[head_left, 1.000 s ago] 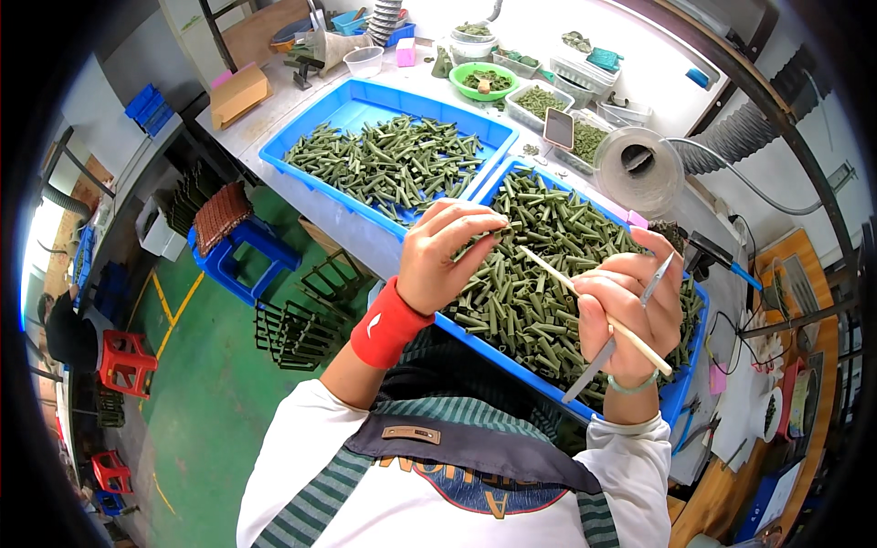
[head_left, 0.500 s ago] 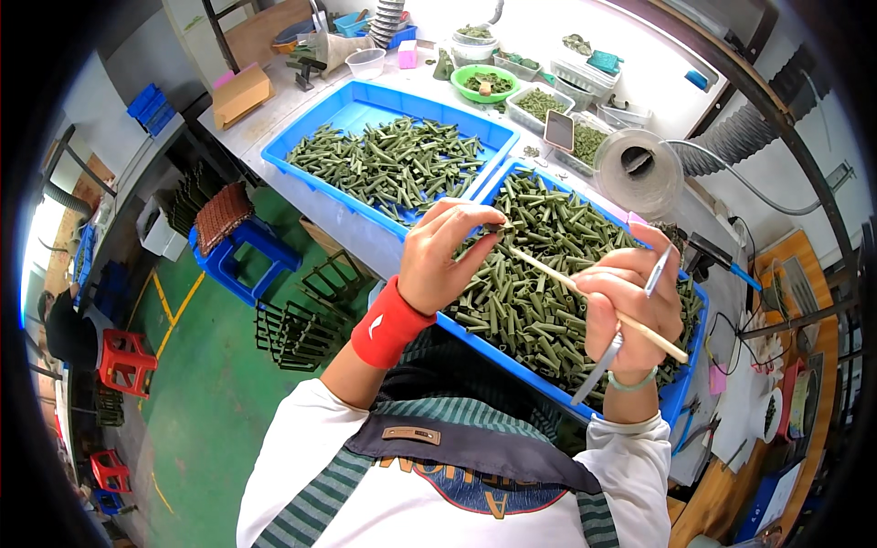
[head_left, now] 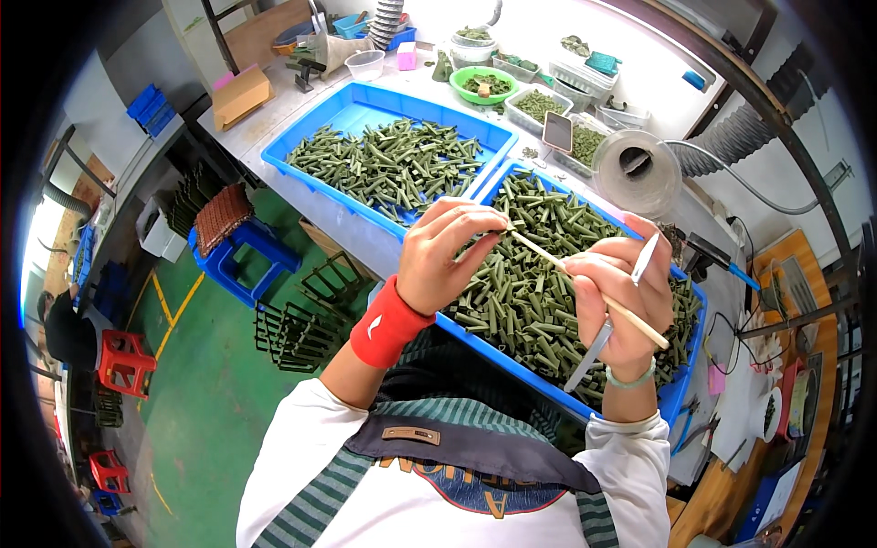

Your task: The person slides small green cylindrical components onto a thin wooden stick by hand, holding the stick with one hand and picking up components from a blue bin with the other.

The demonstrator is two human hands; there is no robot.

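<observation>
My left hand (head_left: 452,251) pinches a small dark green piece at its fingertips, over the near blue tray (head_left: 551,379). Its details are too small to make out. In my right hand (head_left: 626,292) is a thin pale wooden stick (head_left: 638,321), its narrow tip meeting the piece in the left fingers. The same right hand also keeps a flat metal blade-like tool (head_left: 592,354) between its fingers, one end pointing down and the other sticking up. Beneath both hands lie many short green tubes (head_left: 521,306) heaped in the tray.
A second blue tray (head_left: 315,103) of green tubes adjoins on the far left. Behind are a green bowl (head_left: 466,71), plastic tubs (head_left: 539,102), a phone (head_left: 557,131) and a clear round hood (head_left: 637,173) on a duct. A blue stool (head_left: 239,251) stands on the floor at left.
My right hand has shifted slightly left, bringing the wooden stick's tip closer into the left fingertips. The left hand has hardly moved.
</observation>
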